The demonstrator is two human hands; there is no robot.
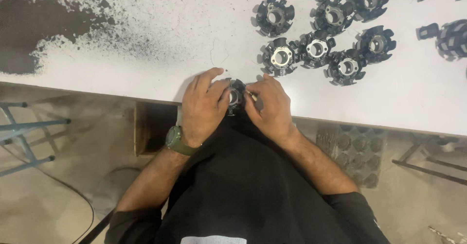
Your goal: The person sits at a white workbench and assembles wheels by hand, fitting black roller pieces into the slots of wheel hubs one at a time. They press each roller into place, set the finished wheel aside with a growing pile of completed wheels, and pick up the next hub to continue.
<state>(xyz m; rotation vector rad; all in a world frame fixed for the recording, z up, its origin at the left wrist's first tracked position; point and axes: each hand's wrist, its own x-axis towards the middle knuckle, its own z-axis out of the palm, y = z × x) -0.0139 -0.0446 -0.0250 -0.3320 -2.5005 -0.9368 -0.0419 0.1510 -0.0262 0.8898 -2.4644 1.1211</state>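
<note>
At the near edge of the white table [146,59], my left hand [203,104] and my right hand [270,109] both grip one black round toothed part with a metal ring in its middle [237,96]. The part sits between my fingertips, mostly hidden by them. A thin pale piece shows at my right fingertips; what it is I cannot tell. My left wrist carries a green watch [176,140].
Several more black toothed parts [316,48] lie in a loose cluster on the table at the upper right. Dark worn patches [34,30] mark the tabletop at the left. A tray of parts [357,152] sits on the floor below the table's edge, and blue metal legs [24,127] stand at the left.
</note>
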